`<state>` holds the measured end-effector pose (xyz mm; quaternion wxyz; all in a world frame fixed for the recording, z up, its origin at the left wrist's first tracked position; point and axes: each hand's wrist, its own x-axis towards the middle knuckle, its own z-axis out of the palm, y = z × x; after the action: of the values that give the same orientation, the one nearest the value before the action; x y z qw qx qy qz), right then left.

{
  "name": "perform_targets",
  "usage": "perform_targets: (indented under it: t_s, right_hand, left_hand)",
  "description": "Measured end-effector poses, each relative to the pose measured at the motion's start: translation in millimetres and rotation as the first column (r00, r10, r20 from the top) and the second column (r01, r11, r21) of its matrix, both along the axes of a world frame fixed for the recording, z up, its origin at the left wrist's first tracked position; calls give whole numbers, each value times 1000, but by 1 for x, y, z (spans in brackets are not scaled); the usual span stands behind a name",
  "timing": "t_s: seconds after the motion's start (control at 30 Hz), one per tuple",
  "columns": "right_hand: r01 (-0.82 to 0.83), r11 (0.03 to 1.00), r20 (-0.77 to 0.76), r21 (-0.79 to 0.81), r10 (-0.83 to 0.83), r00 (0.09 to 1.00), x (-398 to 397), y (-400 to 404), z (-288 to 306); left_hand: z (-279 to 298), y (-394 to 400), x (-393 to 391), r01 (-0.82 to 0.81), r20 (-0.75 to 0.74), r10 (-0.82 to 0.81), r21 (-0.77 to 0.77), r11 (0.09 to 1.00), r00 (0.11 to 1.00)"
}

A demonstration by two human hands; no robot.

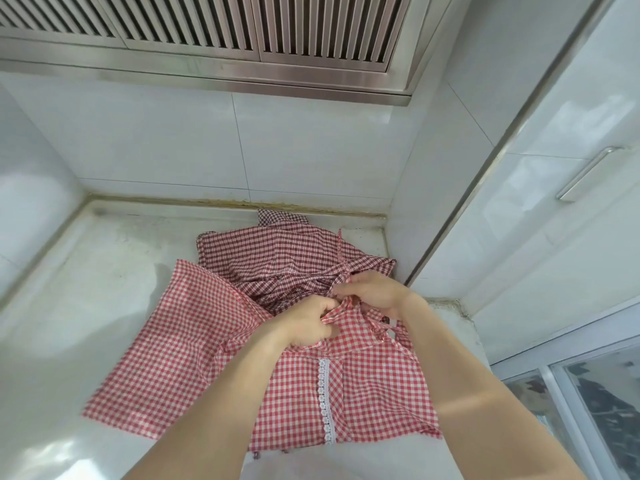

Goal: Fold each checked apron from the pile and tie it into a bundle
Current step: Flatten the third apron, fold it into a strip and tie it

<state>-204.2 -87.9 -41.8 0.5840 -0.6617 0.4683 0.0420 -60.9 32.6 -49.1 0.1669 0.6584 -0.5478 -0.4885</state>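
A light red checked apron (194, 344) with a white lace strip (325, 393) lies spread on the white counter in front of me. My left hand (308, 320) pinches a gathered fold of it near its top edge. My right hand (374, 292) grips the apron's narrow strap (377, 322) right beside the left hand. Behind them lies a pile of darker red checked aprons (277, 258), crumpled, with a thin strap (340, 247) trailing up across it.
The white counter (97, 271) sits in a corner of white tiled walls. A steel extractor hood (242, 46) hangs overhead. A white cabinet with a metal handle (585, 174) stands to the right, and a window (595, 393) is at lower right.
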Motion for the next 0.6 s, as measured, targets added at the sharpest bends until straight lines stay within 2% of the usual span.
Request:
perform_targets:
  t_s: [0.03,0.2,0.33,0.5,0.53,0.6]
  right_hand:
    - [1,1000,29,12,-2,1000,2,-3,4]
    - [-13,964,288,266,-67,955,8,-17,35]
    - [111,922,487,371,-295,822,18,-35,64]
    - [366,896,517,254,-445,731,34,-76,109]
    - [395,893,507,217,-449,736,36,-84,116]
    - [382,920,452,84,-377,809,35,-99,126]
  left_hand:
    - [1,0,2,-8,-17,8,-7,1000,1000]
    - [4,-5,7,-42,-34,41,-13,999,999]
    - [7,-7,6,-25,5,25,38,999,1000]
    - [13,-12,11,16,109,-18,16,1000,994]
    - [16,-15,10,24,174,-22,-9,1000,985]
    - [22,-25,9,37,304,-9,-86,996,953]
